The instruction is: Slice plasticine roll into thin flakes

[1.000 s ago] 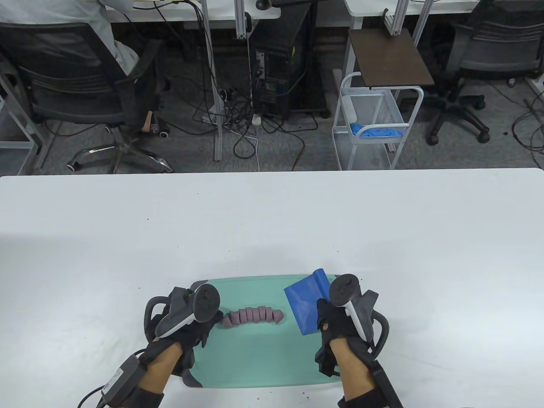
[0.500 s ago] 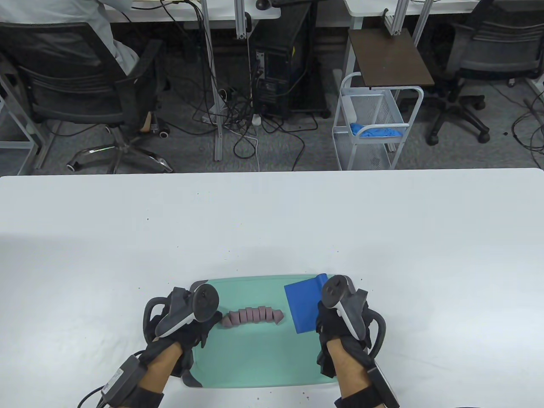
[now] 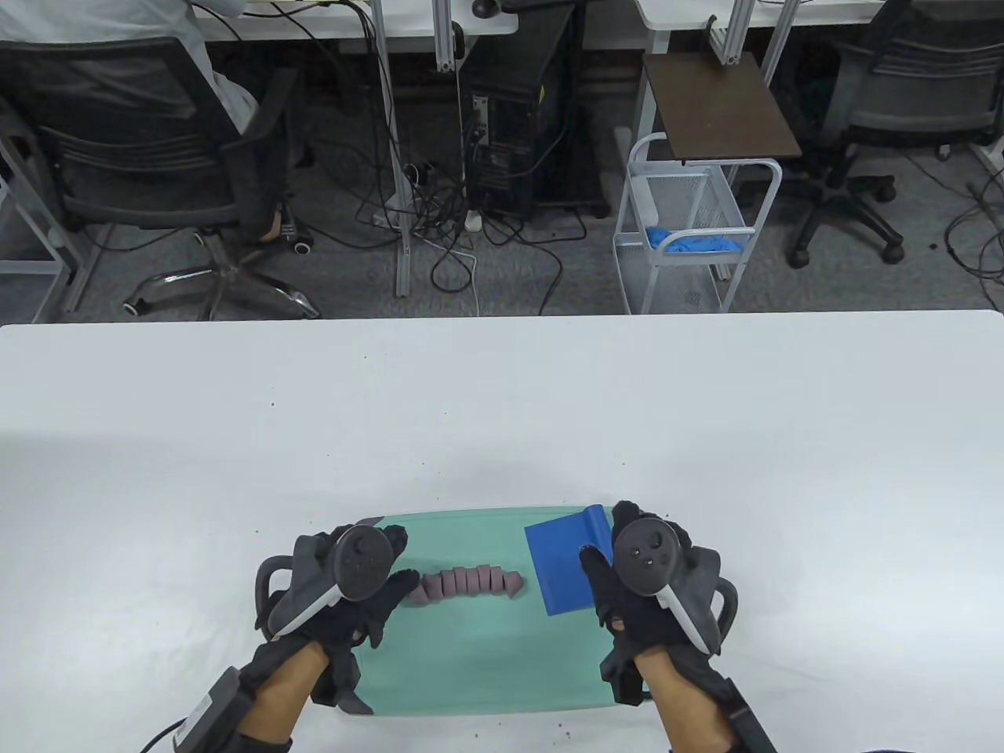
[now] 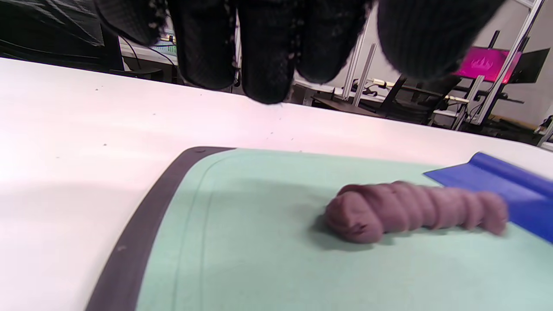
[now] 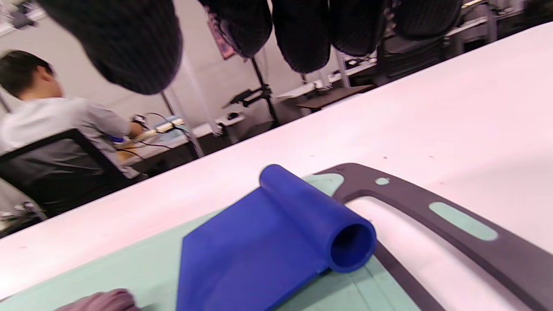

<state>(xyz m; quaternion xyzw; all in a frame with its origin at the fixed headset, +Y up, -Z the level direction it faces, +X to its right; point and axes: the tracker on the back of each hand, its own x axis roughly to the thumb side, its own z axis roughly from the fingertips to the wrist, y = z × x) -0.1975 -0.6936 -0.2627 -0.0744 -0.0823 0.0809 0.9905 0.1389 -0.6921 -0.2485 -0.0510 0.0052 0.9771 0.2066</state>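
Observation:
A purple plasticine roll (image 3: 471, 583), cut into several thick pieces that still lie together, rests on the green cutting board (image 3: 486, 659). It also shows in the left wrist view (image 4: 414, 211). A blue scraper (image 3: 565, 569) with a rolled handle lies flat on the board's right part, also in the right wrist view (image 5: 263, 237). My left hand (image 3: 401, 558) is open, its fingers (image 4: 263, 52) spread just left of the roll and touching nothing. My right hand (image 3: 604, 537) is open, its fingers (image 5: 302, 30) hovering over the scraper's right edge and holding nothing.
The board has a dark grey rim with a handle slot on its right side (image 5: 432, 203) and a grey corner at the front left (image 3: 353, 698). Small dark crumbs (image 3: 427, 467) dot the white table (image 3: 502, 408). Chairs and a wire cart (image 3: 690, 235) stand beyond the far edge.
My right hand has let go of the scraper, turned palm down and opened; the scraper now lies flat on the board. My left hand has spread its fingers open.

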